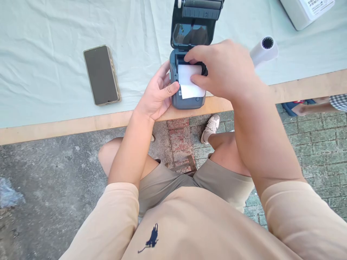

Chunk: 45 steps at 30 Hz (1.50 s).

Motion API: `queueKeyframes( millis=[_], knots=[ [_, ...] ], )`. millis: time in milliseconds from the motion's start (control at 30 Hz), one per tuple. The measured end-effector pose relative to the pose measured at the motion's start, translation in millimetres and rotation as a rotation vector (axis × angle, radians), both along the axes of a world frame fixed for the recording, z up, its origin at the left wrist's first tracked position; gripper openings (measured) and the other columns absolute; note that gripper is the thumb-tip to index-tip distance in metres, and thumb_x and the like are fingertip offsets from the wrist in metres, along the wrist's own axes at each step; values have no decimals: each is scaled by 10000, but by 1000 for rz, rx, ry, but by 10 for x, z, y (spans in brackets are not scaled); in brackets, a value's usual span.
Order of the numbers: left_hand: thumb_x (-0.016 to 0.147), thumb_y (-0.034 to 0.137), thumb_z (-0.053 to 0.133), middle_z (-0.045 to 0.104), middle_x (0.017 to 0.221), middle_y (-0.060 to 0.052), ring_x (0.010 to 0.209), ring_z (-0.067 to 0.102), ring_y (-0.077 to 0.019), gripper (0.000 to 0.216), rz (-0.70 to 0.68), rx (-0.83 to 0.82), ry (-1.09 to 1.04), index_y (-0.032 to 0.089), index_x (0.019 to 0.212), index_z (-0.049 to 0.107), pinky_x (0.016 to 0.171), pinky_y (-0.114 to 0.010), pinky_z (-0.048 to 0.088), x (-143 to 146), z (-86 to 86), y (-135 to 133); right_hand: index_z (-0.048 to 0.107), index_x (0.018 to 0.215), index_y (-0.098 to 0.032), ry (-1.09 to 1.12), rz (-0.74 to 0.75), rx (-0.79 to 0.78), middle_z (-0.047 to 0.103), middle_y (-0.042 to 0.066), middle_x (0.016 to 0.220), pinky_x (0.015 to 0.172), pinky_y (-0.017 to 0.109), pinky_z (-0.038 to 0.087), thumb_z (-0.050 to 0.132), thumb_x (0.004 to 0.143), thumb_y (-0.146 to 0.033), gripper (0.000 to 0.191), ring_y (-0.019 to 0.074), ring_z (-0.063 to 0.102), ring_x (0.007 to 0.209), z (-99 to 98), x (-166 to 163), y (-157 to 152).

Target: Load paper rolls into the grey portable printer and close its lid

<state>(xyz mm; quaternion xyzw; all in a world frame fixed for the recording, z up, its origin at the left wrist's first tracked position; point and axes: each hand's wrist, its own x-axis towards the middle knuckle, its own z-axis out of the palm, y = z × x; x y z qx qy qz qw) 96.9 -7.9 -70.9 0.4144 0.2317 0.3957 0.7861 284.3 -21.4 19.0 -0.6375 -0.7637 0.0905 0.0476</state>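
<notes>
A small dark portable printer point(187, 103) stands at the table's front edge, its lid point(193, 34) swung up and back. My left hand point(159, 90) is closed around its left side, thumb on the front rim. Inside the compartment sits a white paper roll point(187, 74), with its loose end hanging over the front. My right hand point(219, 66) reaches in from the right: the thumb presses on the paper and the index finger is at the back of the compartment, behind the roll. The other right fingers are hidden from view.
A smartphone point(101, 76) lies on the pale cloth point(54, 43) to the left. Right of my right hand is a white roll with a dark core point(264, 52). A white box point(306, 14) stands at the back right. The table's wooden edge point(67, 126) runs in front of me.
</notes>
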Motion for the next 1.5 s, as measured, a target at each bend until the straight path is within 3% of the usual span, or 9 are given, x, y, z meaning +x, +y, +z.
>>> queueKeyframes(
  millis=[233,400,533,767,867,1067,1200,1300,1500],
  knots=[
    [885,205,742,729,1275,3,1518,489,-309,438,31,-41,-31,255,1305,628,1296,-518,401,-12,-7,-25,673,1268,-293,147,26,32,773,17,1153,800,525,553,599,763,-94,547,361,691,1072,48,8,-40],
    [864,280,788,755,1224,20,1543,463,-286,407,37,-11,-30,295,1251,663,1301,-511,412,-15,-56,5,652,1016,-313,1240,-228,58,662,-13,890,424,322,267,565,650,-203,391,155,509,585,-148,262,-145],
    [841,319,818,754,1251,8,1583,399,-304,469,33,-26,11,280,1278,652,1321,-506,363,-22,-31,9,534,899,-286,1533,-528,-76,538,-18,779,404,277,188,586,620,-325,286,104,355,488,-520,420,-57],
    [777,400,875,754,1263,26,1587,385,-328,525,32,-14,53,315,1248,660,1320,-527,362,-19,1,8,586,965,-330,920,-394,250,611,11,1018,678,375,556,686,773,-243,233,216,634,874,-703,459,-24],
    [757,401,893,762,1243,28,1599,359,-321,503,31,-9,41,338,1214,691,1316,-508,369,-15,3,5,587,1040,-365,687,-266,333,669,3,1091,905,417,525,680,786,-159,340,246,610,1062,-676,483,-65],
    [737,400,903,767,1220,33,1637,271,-311,506,27,-18,47,365,1200,702,1354,-506,303,-22,-5,19,512,1190,-359,580,-392,274,705,4,1026,916,468,480,723,733,-142,549,255,578,821,-676,437,-150],
    [743,397,890,762,1242,56,1646,234,-309,488,13,-11,49,399,1191,698,1346,-514,314,-19,-25,34,512,1127,-332,465,-316,559,646,77,1123,1007,500,476,677,862,-284,316,306,622,1050,-509,501,-286],
    [751,407,901,760,1242,52,1593,355,-322,496,9,-13,11,361,1200,695,1311,-534,373,-15,-34,29,455,1014,-299,301,-466,781,533,123,1113,1078,561,423,697,851,-385,304,355,558,1135,-443,666,-286],
    [796,383,849,744,1238,-7,1551,456,-307,497,50,-2,60,288,1247,663,1265,-479,443,-17,-29,-1,328,962,-319,480,-739,654,507,82,1051,1016,447,446,650,611,24,587,257,525,966,-630,832,-80]
  ],
)
